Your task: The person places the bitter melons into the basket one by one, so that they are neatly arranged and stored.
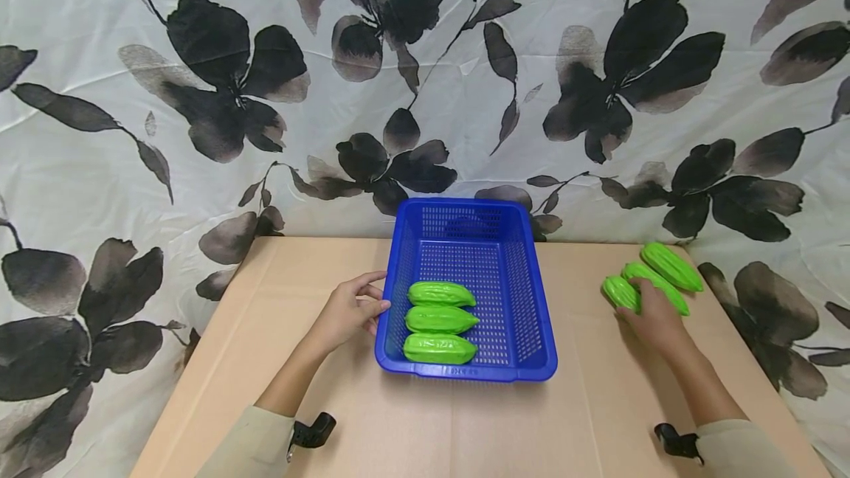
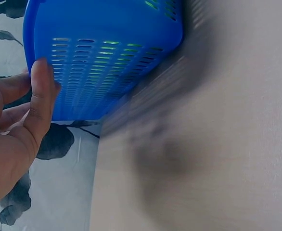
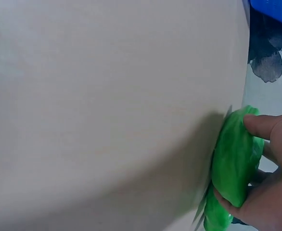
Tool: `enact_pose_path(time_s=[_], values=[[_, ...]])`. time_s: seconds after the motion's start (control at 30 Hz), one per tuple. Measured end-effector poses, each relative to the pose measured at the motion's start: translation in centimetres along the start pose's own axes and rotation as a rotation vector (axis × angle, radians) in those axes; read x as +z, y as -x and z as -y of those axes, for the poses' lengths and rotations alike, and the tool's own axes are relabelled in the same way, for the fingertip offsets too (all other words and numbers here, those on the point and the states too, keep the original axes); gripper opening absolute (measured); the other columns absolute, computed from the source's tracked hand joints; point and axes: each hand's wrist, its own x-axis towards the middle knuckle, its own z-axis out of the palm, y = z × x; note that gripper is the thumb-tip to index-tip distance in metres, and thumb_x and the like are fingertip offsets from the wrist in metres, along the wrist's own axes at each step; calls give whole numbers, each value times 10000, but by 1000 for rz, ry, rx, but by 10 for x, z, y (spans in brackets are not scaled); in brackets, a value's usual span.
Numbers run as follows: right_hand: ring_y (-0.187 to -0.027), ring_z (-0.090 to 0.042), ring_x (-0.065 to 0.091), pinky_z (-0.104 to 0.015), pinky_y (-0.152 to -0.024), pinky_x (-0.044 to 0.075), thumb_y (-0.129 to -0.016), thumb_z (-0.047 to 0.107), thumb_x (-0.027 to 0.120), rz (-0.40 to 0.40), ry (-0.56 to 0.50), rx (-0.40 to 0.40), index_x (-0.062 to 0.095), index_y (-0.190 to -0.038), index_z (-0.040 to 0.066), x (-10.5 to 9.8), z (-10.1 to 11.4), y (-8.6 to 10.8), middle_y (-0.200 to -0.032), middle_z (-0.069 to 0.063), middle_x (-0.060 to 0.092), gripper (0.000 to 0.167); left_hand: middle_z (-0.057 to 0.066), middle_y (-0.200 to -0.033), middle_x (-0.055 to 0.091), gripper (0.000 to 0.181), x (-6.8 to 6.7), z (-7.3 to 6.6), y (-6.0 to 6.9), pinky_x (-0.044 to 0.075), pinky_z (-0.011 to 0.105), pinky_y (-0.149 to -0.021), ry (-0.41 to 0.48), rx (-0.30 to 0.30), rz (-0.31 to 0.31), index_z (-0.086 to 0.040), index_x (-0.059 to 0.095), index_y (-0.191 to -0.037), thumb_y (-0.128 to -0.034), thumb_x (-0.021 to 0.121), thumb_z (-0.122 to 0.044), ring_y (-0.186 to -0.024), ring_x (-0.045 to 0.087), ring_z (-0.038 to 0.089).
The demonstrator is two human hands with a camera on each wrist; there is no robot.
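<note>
A blue perforated basket (image 1: 466, 372) holds three green ridged fruits (image 1: 441, 319) in a column along its left side. My left hand (image 1: 350, 310) is at the basket's left wall, thumb and fingers at the rim; the left wrist view shows the hand (image 2: 20, 115) pinching the rim of the basket (image 2: 107, 29). On the right, my right hand (image 1: 654, 319) grips the nearest of three green fruits (image 1: 620, 293). In the right wrist view the hand (image 3: 275, 168) has its thumb and fingers round that fruit (image 3: 235, 156), with part of another fruit (image 3: 216, 211) below.
Two more green fruits, a middle one (image 1: 679, 302) and a far one (image 1: 672, 267), lie beside the gripped one near the table's right edge. Behind the light brown table (image 1: 425, 434) hangs a white cloth (image 1: 491, 102) with dark flowers.
</note>
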Motion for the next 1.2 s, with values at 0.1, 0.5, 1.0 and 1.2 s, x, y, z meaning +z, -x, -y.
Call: enact_pose_path(time_s=[0.1, 0.5, 1.0, 1.2], values=[[-1163, -650, 463, -730, -895, 457, -924, 59, 702, -8, 3, -3, 336, -1415, -212, 3, 0, 1, -1273, -499, 453, 669, 206, -1057, 676, 579, 0, 0, 0, 649, 349, -545, 5, 4, 4, -2, 488, -1501, -957, 683, 26, -610, 677, 163], [-1190, -640, 454, -746, -944, 440, -904, 26, 707, -20, -4, -16, 351, -1412, -187, 6, 0, 6, -1303, -475, 442, 656, 203, -1052, 672, 580, 0, 4, 1, 653, 384, -547, 8, 8, 5, -1, 492, -1498, -953, 689, 25, -595, 672, 165], [-1210, -580, 487, -687, -916, 457, -940, 31, 703, 18, -62, -82, 352, -1451, -134, -12, 15, -1, -1358, -420, 471, 642, 202, -1050, 676, 581, 0, 3, 1, 652, 369, -546, -3, 12, 2, -8, 494, -1499, -954, 693, 14, -596, 678, 172], [-1118, -486, 554, -561, -830, 469, -903, -1, 739, -44, -61, -174, 412, -1431, -99, -23, 34, -8, -1310, -367, 550, 629, 202, -1051, 679, 580, 0, 2, 1, 648, 350, -541, -11, 17, -2, -7, 491, -1501, -956, 688, 14, -590, 675, 170]])
